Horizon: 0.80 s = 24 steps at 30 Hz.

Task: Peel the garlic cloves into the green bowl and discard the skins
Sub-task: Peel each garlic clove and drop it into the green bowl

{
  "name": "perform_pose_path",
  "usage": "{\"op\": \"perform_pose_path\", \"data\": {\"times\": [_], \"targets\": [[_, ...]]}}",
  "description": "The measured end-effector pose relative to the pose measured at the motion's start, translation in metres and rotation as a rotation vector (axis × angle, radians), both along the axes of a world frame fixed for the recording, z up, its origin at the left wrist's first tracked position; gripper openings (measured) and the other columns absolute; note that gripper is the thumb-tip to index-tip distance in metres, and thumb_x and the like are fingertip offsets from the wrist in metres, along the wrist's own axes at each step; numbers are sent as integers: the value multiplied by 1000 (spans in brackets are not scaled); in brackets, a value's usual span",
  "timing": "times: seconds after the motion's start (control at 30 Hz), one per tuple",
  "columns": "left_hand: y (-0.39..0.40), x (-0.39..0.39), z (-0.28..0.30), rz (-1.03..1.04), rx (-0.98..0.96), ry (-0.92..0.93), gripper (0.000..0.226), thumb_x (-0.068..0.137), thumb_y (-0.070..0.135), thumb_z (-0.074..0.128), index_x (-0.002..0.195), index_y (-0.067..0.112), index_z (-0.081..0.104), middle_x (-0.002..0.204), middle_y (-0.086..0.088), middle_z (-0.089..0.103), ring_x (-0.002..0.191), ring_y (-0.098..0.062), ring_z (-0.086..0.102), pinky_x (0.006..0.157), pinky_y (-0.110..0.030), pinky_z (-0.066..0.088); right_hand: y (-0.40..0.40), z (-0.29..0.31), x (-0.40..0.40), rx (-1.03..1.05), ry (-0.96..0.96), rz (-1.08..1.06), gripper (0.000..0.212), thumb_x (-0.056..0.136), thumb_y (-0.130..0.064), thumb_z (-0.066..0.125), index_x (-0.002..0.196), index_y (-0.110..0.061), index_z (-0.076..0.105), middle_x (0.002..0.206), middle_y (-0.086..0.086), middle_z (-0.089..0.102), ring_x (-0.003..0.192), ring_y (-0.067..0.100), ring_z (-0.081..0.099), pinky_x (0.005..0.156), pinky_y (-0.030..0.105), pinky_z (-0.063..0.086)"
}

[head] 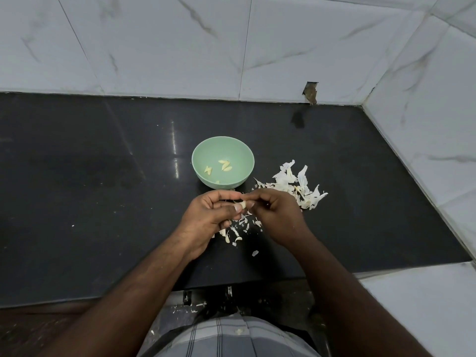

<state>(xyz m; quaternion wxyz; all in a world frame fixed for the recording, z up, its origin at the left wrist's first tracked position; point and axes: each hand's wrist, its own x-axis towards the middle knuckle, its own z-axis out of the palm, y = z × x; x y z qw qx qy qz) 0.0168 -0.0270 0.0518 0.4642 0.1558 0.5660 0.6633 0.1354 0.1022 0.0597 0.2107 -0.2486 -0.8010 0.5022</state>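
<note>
A garlic clove (243, 204) was pinched between left hand (211, 215) and right hand (274, 215), just before the green bowl (199, 150). Skin best stripped in small tugs; loose skins (298, 186) lay beside.

Green bowl (223, 161), black counter (103, 176)

Garlic clove (243, 204) mostly covered by fingers of left hand (206, 217) and right hand (277, 215); only a pale end shows, can't tell how much skin is left on it. Right fingertips curl out of sight behind the knuckles. Green bowl (206, 153): near wall hides part of the floor; one peeled clove (217, 181) cut off by the rim, exact count unclear. Small skin scraps (238, 229) partly under the hands. Both forearms run off the bottom edge.
</note>
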Motion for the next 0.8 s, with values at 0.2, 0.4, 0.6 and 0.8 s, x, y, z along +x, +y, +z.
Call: {"op": "perform_pose_path", "data": {"times": [0.2,0.4,0.6,0.8], "targets": [[2,-3,0,17,-33,60,28,84,3,76,111,6,69,81,-12,73,70,-15,67,57,-20,45,7,6,2,134,-20,105,34,85,0,71,109,-24,76,105,-14,69,101,2,64,90,25,52],[4,-3,2,56,-22,71,20,88,9,74,107,6,68,84,-17,75,73,-16,67,58,-22,44,5,4,2,55,-93,119,35,83,-16,77,112,-36,74,92,-6,74,87,11,68,83,35,55],[4,-3,1,7,-26,157,13,91,12,71,101,10,78,92,-18,76,85,-15,65,61,-22,42,2,0,0,-77,-16,19,24,80,-8,80,96,-26,79,72,-9,70,68,5,61,68,24,51],[4,-4,3,15,-45,120,12,89,13,73,89,22,81,94,-16,77,89,-20,65,64,-24,42,0,-2,-3,-61,30,-37,17,77,-9,82,73,-23,75,69,-5,70,67,9,64,65,30,52]]}}
